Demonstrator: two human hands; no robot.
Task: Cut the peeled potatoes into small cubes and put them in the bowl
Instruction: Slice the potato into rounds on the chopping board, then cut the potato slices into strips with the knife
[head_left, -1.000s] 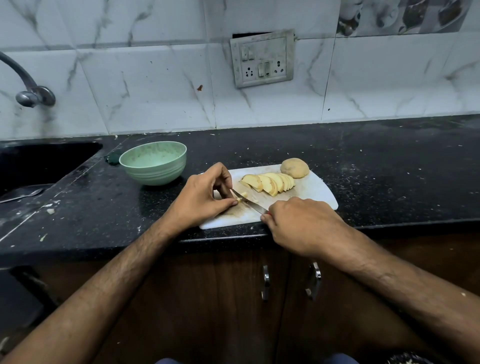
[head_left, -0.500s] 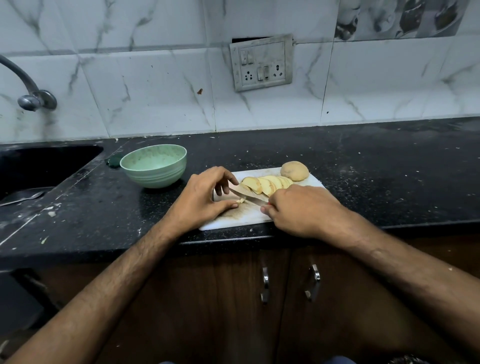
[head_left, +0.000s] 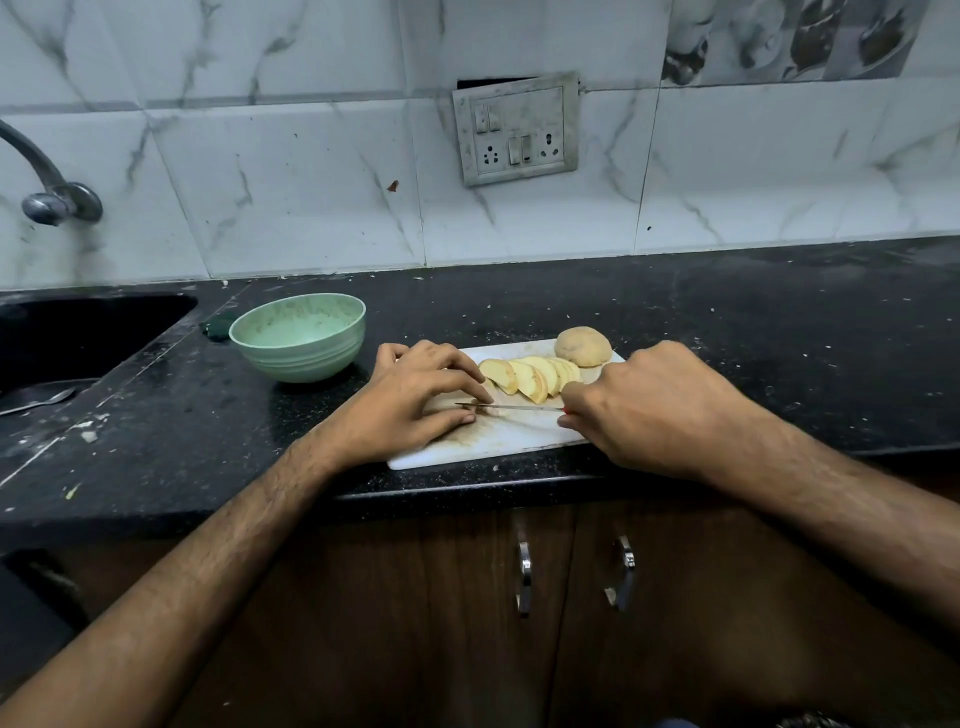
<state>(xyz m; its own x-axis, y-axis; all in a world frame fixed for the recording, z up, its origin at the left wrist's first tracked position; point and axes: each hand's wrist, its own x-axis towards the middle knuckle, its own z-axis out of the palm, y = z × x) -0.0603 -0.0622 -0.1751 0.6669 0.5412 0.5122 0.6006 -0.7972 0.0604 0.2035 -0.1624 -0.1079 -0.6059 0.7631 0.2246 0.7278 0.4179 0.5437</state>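
Potato piece (head_left: 485, 410) pinned on the cutting board (head_left: 498, 441) under curled left hand (head_left: 415, 402) fingertips | knife (head_left: 511, 407) in the closed right hand (head_left: 641, 408), blade lying left-right, tip leftward | one fanned row of slices (head_left: 530, 378), count unclear | one whole potato (head_left: 583, 346) at board's far corner | one green bowl (head_left: 297, 336) left of board

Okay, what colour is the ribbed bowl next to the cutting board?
The ribbed round bowl is pale mint green, seen best in the head view.
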